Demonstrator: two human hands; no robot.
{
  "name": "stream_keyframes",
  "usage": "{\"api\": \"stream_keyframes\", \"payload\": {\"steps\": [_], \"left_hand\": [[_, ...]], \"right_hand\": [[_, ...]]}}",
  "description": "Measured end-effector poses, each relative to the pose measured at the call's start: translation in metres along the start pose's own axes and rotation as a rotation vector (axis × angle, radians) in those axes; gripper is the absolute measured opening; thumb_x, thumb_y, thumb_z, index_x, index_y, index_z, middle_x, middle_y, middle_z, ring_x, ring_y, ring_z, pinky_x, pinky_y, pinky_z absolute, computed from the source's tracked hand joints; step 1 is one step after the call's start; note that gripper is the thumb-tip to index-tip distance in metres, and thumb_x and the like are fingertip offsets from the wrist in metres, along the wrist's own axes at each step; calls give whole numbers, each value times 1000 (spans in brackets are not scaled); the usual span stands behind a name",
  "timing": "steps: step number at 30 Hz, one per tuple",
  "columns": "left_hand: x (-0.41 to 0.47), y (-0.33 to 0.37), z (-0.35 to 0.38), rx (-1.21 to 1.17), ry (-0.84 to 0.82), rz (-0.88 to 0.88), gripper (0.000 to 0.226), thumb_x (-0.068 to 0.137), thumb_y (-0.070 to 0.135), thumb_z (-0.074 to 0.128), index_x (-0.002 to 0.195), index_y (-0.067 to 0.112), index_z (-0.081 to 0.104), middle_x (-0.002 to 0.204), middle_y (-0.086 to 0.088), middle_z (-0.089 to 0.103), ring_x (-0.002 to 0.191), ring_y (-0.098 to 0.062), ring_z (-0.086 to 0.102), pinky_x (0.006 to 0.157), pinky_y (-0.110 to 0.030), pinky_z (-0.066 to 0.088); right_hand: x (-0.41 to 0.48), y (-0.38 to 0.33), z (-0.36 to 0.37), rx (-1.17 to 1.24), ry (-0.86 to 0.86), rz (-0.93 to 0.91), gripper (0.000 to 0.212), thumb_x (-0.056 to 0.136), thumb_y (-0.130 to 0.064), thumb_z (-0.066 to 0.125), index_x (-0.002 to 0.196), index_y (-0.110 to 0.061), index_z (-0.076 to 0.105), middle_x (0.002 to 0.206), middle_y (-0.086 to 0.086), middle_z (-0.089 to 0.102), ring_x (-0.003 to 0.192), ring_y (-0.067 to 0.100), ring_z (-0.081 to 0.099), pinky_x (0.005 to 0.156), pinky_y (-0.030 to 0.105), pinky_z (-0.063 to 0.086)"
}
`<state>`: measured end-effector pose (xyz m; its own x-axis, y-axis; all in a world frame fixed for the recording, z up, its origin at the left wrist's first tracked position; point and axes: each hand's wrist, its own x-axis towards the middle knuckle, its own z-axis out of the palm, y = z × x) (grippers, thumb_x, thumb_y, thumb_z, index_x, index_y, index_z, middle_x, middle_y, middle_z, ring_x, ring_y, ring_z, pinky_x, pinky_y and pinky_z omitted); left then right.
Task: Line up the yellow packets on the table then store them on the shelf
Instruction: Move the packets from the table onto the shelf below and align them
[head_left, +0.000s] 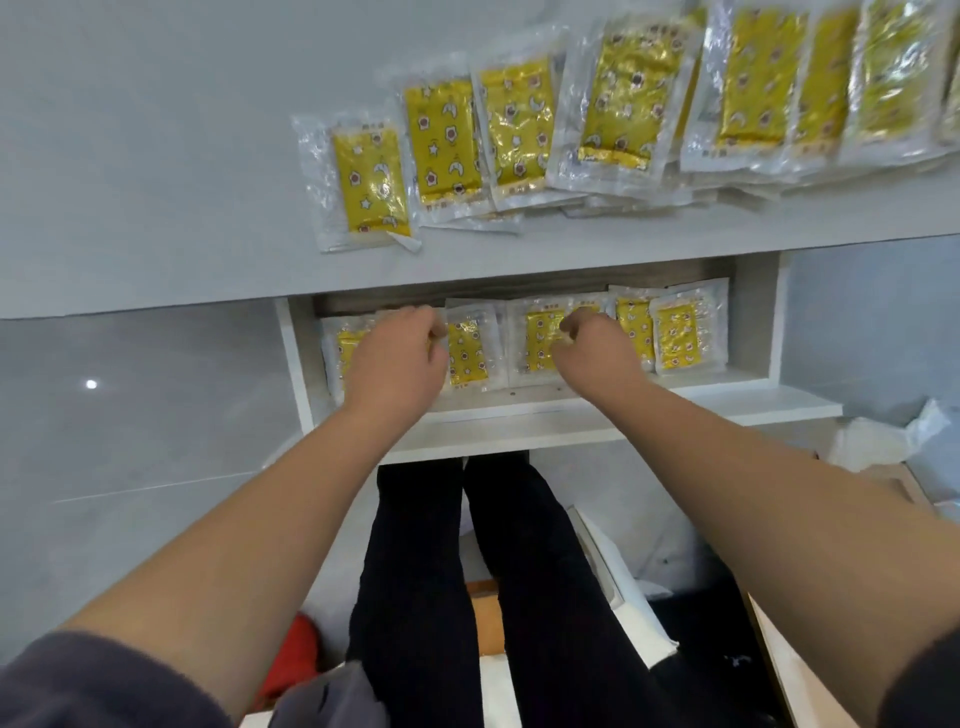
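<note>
Several yellow packets in clear wrappers (623, 109) lie in an overlapping row on the grey table top (156, 156). More yellow packets stand side by side on the white shelf (571, 421) under the table edge. Both my hands reach into that shelf. My left hand (397, 358) covers the leftmost shelf packet (343, 353), its fingers curled over the packet's far edge. My right hand (592, 345) has fingers and thumb curled on a shelf packet (537, 340) near the middle. Between the hands stands another packet (467, 351), and two more packets (675, 335) stand at the right end.
The shelf's side walls (296, 358) and the table's front edge (467, 275) close in around the hands. My legs in black trousers (467, 571) are below. White crumpled plastic (893, 436) lies at the right, and a red object (293, 654) on the floor.
</note>
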<state>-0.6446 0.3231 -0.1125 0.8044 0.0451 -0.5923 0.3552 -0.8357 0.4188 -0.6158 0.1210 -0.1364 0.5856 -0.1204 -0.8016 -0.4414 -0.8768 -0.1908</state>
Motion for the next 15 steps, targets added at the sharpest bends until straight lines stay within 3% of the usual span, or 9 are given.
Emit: {"api": "stream_keyframes", "payload": {"steps": [4, 7, 12, 15], "left_hand": [[-14, 18, -48, -189, 156, -98, 15, 91, 14, 51, 100, 19, 62, 99, 7, 60, 91, -12, 56, 76, -27, 43], [-5, 16, -77, -257, 231, -197, 24, 88, 15, 55, 111, 18, 56, 115, 1, 51, 101, -15, 55, 81, -27, 43], [41, 10, -107, -254, 216, -430, 67, 80, 38, 70, 134, 14, 37, 134, -6, 37, 121, -26, 44, 88, -36, 43], [73, 14, -111, -91, 177, -470, 84, 73, 54, 74, 135, 12, 34, 133, -9, 38, 122, -30, 41, 92, -45, 44]], "right_hand": [[-41, -46, -28, 130, 24, -129, 25, 95, -19, 52, 118, -16, 59, 118, 0, 62, 97, 16, 57, 81, 29, 46], [-60, -85, -41, 215, 42, -190, 23, 95, -15, 51, 116, -16, 60, 117, 0, 59, 99, 15, 57, 83, 30, 48], [-58, -141, -51, 60, 222, -369, 32, 90, -14, 52, 122, -18, 55, 136, 2, 45, 127, 20, 42, 103, 39, 38], [-41, -160, -58, -153, 287, -339, 57, 89, -17, 51, 144, -21, 36, 160, 6, 16, 148, 28, 11, 117, 47, 18]]}}
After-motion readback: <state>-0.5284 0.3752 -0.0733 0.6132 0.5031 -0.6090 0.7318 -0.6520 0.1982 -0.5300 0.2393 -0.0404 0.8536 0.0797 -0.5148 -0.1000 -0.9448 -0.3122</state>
